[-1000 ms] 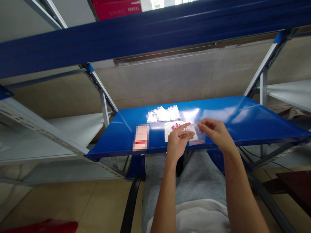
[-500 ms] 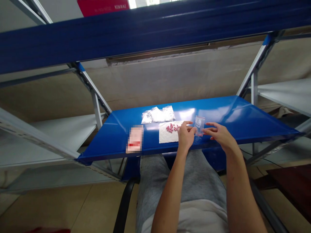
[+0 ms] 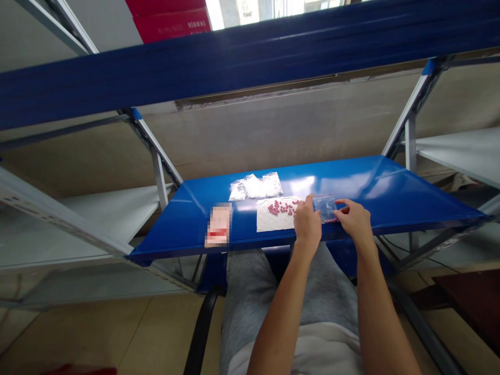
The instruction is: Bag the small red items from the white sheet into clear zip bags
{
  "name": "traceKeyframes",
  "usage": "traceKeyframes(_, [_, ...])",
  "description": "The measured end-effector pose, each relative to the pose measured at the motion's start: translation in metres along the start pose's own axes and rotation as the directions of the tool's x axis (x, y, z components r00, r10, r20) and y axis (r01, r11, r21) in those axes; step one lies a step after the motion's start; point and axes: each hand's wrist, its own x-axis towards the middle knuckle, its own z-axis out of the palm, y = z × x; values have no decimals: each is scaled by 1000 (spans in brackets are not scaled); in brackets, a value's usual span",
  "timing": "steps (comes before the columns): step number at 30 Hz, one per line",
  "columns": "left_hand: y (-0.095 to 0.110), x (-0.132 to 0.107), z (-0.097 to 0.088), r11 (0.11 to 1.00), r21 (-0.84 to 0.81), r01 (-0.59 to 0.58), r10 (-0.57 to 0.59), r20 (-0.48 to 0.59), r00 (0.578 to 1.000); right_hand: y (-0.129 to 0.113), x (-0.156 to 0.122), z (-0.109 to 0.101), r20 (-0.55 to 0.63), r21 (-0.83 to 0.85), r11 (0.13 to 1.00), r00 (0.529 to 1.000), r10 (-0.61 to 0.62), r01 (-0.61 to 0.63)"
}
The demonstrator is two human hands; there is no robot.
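A small clear zip bag (image 3: pixel 325 207) sits low over the right part of the blue metal shelf (image 3: pixel 375 182), with a little red at its lower edge. My left hand (image 3: pixel 307 225) pinches its left edge, and my right hand (image 3: pixel 352 219) grips its right edge. Just left of my left hand, a white paper sheet (image 3: pixel 275 216) carries a cluster of small red pills (image 3: pixel 281 208). Several small plastic bags of white contents (image 3: pixel 255 186) lie behind the sheet. A pixelated white-and-red packet (image 3: pixel 217 225) lies further left.
A blue steel beam (image 3: pixel 234 67) crosses overhead, and white-and-blue shelf braces (image 3: pixel 410 114) stand at both sides. A red box (image 3: pixel 170 21) shows above the beam. Below the shelf are my grey-trousered legs (image 3: pixel 289 307) and a black chair arm (image 3: pixel 201 328).
The clear bag has gone from nearly upright between my fingers to lower and flatter near the shelf. Both hands have come down with it. The view has shifted slightly.
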Motion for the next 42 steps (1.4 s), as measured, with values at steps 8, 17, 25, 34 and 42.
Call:
traceKeyframes(8, [3, 0, 5, 936, 286, -203, 156, 181, 971, 11, 1, 15, -3, -114, 991, 998, -64, 64])
traceKeyframes(17, [-28, 8, -44, 940, 309, -143, 156, -17, 988, -49, 11, 31, -41, 99, 980, 984, -172, 175])
traceKeyframes(25, [-76, 70, -84, 914, 404, 36, 8, -108, 994, -125, 65, 97, 257, 106, 985, 953, -163, 139])
traceKeyframes(34, [-101, 92, -70, 963, 268, -38, 63, -84, 994, -124, 85, 126, 252, 108, 988, 958, -137, 113])
traceKeyframes(42, [-101, 89, -80, 991, 136, -15, 41, -187, 981, -129, 93, 114, 249, 214, 971, 955, -160, 107])
